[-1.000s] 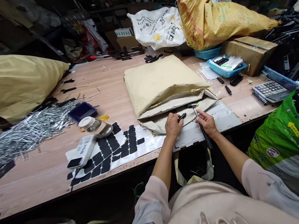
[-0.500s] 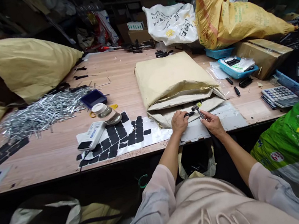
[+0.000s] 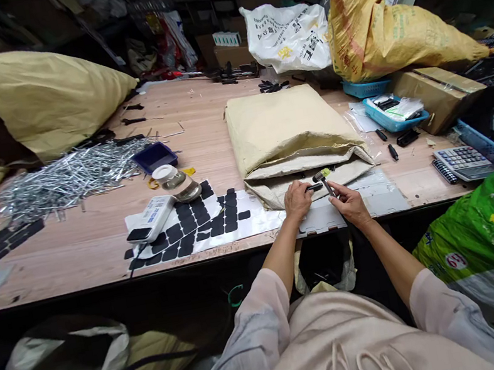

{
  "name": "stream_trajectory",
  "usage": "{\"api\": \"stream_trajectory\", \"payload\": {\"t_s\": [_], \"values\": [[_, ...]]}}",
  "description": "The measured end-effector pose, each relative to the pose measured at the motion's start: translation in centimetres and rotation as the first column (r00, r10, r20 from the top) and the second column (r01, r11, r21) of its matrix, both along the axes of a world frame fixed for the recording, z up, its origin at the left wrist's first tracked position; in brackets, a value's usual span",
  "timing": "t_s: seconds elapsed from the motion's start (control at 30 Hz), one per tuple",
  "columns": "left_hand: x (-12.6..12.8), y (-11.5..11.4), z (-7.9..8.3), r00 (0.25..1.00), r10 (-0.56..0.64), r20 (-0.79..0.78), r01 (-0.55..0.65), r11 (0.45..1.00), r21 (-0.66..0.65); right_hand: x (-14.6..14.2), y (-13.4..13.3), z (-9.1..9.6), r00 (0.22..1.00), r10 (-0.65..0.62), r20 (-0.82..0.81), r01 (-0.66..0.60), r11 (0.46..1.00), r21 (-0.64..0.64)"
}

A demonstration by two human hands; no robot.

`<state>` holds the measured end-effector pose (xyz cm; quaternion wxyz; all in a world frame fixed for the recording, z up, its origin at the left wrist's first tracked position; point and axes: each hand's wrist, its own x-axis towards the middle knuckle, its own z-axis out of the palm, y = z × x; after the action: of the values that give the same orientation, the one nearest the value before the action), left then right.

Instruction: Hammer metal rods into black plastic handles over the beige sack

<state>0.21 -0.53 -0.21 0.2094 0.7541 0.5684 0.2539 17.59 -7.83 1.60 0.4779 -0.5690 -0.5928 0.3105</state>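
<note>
My left hand (image 3: 298, 199) is closed on a small black rod-like part (image 3: 314, 187), holding it flat at the front edge of the wooden table (image 3: 202, 148). My right hand (image 3: 350, 203) grips the handle of a small hammer (image 3: 323, 178) whose metal head rests right at the tip of that black part. Both hands lie on a clear plastic sheet (image 3: 373, 194) just in front of a flat tan paper sack (image 3: 288, 130).
A sheet of black square pads (image 3: 196, 222), a white handheld device (image 3: 150, 218) and a jar (image 3: 174, 181) lie to the left. A heap of metal pins (image 3: 64, 179), a big tan sack (image 3: 22, 103), blue trays (image 3: 394, 111), a calculator (image 3: 463, 161) and a green bag (image 3: 484, 226) surround the spot.
The hammer head has come down from a raised position onto the black part. The camera view has shifted slightly to the left; both hands stay in the same place.
</note>
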Motion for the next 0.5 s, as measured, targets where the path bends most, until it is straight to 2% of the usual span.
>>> {"api": "stream_trajectory", "payload": {"t_s": [0.1, 0.17, 0.27, 0.4, 0.5], "values": [[0.0, -0.1, 0.1, 1.0, 0.008, -0.007, -0.008, 1.0, 0.001, -0.4, 0.1, -0.3, 0.999, 0.032, 0.032, -0.032, 0.999, -0.014], [0.0, -0.2, 0.1, 1.0, 0.002, -0.006, -0.002, 1.0, -0.002, -0.4, 0.2, -0.7, 0.999, 0.032, -0.002, -0.032, 0.999, -0.038], [-0.1, -0.1, 0.2, 1.0, -0.009, -0.007, 0.009, 1.0, -0.008, 0.0, 0.6, -1.3, 0.988, -0.027, -0.153, 0.024, 0.999, -0.022], [-0.3, -0.2, 0.8, 1.0, -0.023, -0.004, 0.023, 1.0, 0.012, 0.8, 1.1, -1.6, 0.922, -0.131, -0.365, 0.127, 0.991, -0.034], [-0.8, -2.4, 1.6, 0.994, -0.101, 0.034, 0.096, 0.987, 0.131, 1.1, 1.3, -1.5, 0.878, -0.154, -0.453, 0.134, 0.988, -0.076]]}}
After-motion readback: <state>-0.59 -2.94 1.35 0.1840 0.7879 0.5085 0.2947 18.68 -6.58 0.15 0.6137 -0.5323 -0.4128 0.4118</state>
